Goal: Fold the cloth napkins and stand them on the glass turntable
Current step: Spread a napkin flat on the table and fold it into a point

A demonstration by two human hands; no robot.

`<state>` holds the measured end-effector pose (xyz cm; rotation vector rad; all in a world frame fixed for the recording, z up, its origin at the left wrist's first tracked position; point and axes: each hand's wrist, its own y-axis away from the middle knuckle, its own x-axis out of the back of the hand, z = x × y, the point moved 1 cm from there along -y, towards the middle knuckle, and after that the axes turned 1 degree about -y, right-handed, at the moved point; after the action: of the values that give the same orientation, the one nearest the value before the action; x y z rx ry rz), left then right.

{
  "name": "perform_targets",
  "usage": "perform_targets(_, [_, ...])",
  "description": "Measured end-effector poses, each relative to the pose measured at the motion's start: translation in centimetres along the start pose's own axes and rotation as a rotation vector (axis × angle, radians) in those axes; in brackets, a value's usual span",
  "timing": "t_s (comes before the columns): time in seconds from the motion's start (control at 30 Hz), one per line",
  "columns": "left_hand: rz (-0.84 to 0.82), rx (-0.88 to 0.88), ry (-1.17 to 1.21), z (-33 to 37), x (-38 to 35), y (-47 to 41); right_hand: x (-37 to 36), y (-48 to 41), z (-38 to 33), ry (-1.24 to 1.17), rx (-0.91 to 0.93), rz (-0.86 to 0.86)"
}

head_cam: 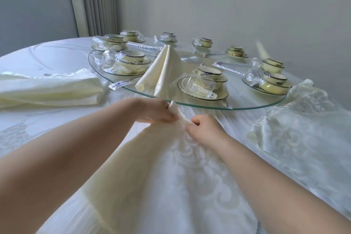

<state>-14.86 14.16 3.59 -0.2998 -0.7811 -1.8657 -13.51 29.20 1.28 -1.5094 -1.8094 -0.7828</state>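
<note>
Both hands pinch the far end of a cream napkin [133,161] just before the glass turntable [252,107].

At the far left, a stack of folded napkins [47,89] lies flat on the white tablecloth [190,186]. The left hand [152,110] has its fingers curled round the napkin's narrow tip, which reaches the turntable's near rim. The rest of the cloth runs back along the table under the left forearm. Behind the hands, a finished napkin [163,68] stands upright as a cone on the glass, between plastic-wrapped bowl sets [207,81]. The right hand [205,131] grips the same cloth just beside the left, thumb and fingers seemingly nipping a fold, though the blur hides the exact hold. At the far right sits a crumpled heap of cloth [296,129].
</note>
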Motion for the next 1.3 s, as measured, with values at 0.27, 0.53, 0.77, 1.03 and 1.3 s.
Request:
perform_targets(0.27, [0.182, 0.002, -0.268, -0.2, 0.5, 2.8, 1.3, 0.2, 0.9, 0.072, -0.03, 0.003])
perform_targets(0.53, [0.286, 0.024, -0.305, -5.6, -0.3, 8.6, 4.6, 4.8, 3.7, 0.011, -0.049, -0.063])
perform_targets(0.77, [0.339, 0.047, -0.438, -6.5, -0.2, 10.0, 4.0, 6.1, 4.3, -0.034, -0.06, -0.059])
perform_targets(1.03, [0.571, -0.129, -0.461, -7.8, 0.2, 9.8, 3.9, 6.5, 4.1, 0.248, 0.081, 0.177])
perform_targets(1.3, [0.746, -0.711, -0.724, -10.5, -0.7, 11.8, 4.1, 9.2, 5.9, 0.199, 0.301, 0.275])
